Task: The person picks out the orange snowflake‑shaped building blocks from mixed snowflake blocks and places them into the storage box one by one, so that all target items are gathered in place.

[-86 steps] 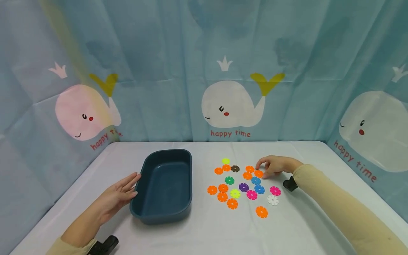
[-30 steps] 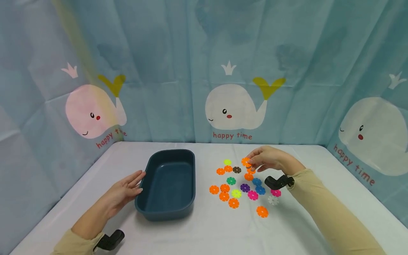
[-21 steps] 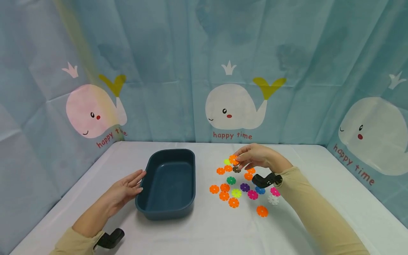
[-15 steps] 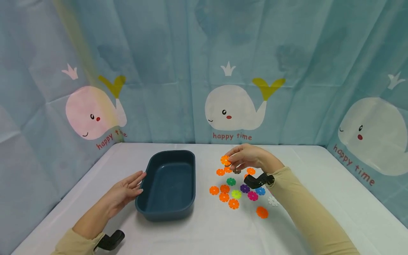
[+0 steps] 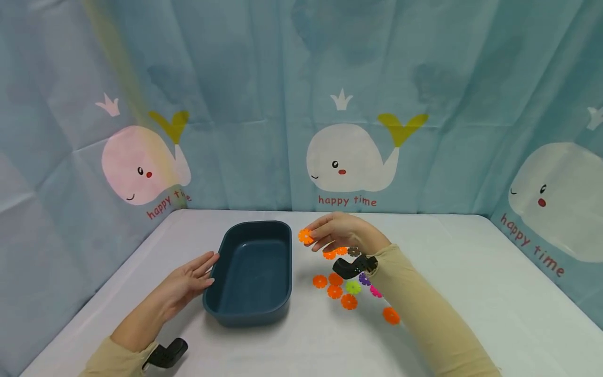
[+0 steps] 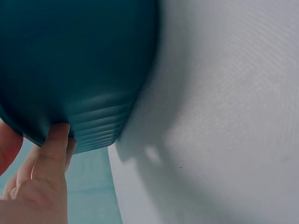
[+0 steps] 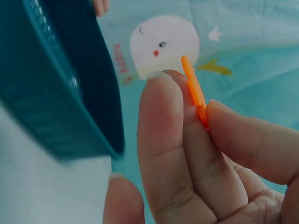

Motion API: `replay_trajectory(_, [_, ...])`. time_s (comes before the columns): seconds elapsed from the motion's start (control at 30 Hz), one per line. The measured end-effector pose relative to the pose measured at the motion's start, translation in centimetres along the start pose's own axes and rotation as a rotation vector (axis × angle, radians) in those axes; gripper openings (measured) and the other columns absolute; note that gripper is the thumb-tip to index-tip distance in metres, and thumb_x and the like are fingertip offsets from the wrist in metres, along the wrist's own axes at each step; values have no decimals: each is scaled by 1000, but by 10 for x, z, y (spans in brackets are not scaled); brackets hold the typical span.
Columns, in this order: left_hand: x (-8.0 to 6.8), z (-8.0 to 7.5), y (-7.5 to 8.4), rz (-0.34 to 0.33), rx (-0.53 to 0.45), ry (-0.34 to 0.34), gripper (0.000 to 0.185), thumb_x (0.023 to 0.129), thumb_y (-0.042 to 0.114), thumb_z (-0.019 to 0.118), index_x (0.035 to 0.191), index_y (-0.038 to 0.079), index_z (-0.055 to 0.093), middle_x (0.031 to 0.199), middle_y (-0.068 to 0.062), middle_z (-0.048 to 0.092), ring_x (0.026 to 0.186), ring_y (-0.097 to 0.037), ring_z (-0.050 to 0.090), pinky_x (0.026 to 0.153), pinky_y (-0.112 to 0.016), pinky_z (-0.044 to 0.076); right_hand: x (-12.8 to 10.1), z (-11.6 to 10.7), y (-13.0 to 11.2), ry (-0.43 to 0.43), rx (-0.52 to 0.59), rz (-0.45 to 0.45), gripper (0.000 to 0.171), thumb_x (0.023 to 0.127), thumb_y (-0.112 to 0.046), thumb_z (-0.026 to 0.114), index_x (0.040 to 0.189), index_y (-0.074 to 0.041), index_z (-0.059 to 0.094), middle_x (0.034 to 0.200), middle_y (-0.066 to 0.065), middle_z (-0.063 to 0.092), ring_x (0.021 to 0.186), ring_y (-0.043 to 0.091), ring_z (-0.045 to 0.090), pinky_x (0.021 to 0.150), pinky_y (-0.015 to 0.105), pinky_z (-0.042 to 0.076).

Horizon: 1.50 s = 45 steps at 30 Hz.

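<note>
My right hand point(image 5: 343, 230) pinches an orange notched interlocking disc point(image 5: 305, 236) between thumb and fingers, above the table and just right of the blue bin's far right rim. In the right wrist view the orange disc point(image 7: 196, 88) is seen nearly edge-on, near the bin's wall point(image 7: 51, 126). On the bin's left side, the fairly straight fingers of my left hand point(image 5: 181, 285) touch the blue bin point(image 5: 249, 318). Seen from the left wrist, the fingertips point(image 6: 58, 133) rest against the ridged outer wall. No discs show inside the bin.
Several notched discs lie on the white table right of the bin: orange point(image 5: 349, 301), yellow-green point(image 5: 353, 287), brown point(image 5: 354, 252), purple point(image 5: 365, 279) and pink point(image 5: 376, 291). My right arm hides others. A whale-printed blue curtain point(image 5: 254, 157) hangs behind the table.
My right hand picked up an orange disc from the group's far right and carried it left, past the other discs to the bin's right side. My left hand stays on the bin.
</note>
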<state>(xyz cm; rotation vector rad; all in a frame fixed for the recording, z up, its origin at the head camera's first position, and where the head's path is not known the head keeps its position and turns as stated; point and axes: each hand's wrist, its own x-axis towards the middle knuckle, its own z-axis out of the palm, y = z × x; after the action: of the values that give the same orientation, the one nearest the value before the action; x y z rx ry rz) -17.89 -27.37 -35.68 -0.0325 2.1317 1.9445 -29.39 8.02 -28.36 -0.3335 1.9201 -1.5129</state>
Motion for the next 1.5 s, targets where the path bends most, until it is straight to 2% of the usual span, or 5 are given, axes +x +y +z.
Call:
replay_trajectory(0.63, [-3,0,1,-13,5,25,75,97,-1,51,155,3,4,159,-15,8,144,-43,1,112,-50,25,48,64,-18,-92,-4,48,29,93,-6,63,121,-4,67,97,9,72,72,19,67,66,31,50])
replay_trajectory(0.93, [-6,-3,-4,-20,-12,34,75,96,-4,49,155,2,2,159,-17,7,144,-44,-1,113,-55,19,79,101,-10,-94,1,117,21,91,-6,66,111,-6,71,96,11,72,68,18,68,64,33,51])
replay_trajectory(1.07, [-6,-3,-7,-37,-33,43,74,96,-4,48,155,2,3,159,-17,8,144,-44,3,112,-57,18,92,116,-2,-110,-83,131,17,89,-7,67,105,-5,73,90,11,73,69,19,68,66,36,52])
replay_trajectory(1.23, [-6,0,-7,-42,-38,64,74,96,-4,50,155,2,6,159,-16,11,144,-42,8,112,-58,16,105,129,-1,-215,-247,177,13,90,-7,67,100,-7,74,90,9,73,70,18,68,76,42,49])
replay_trajectory(1.5, [-1,5,0,-13,-23,53,74,95,-5,50,155,2,7,158,-17,13,144,-44,7,111,-60,16,120,138,-1,-388,-333,212,17,91,5,61,106,7,70,90,10,70,74,19,63,64,28,56])
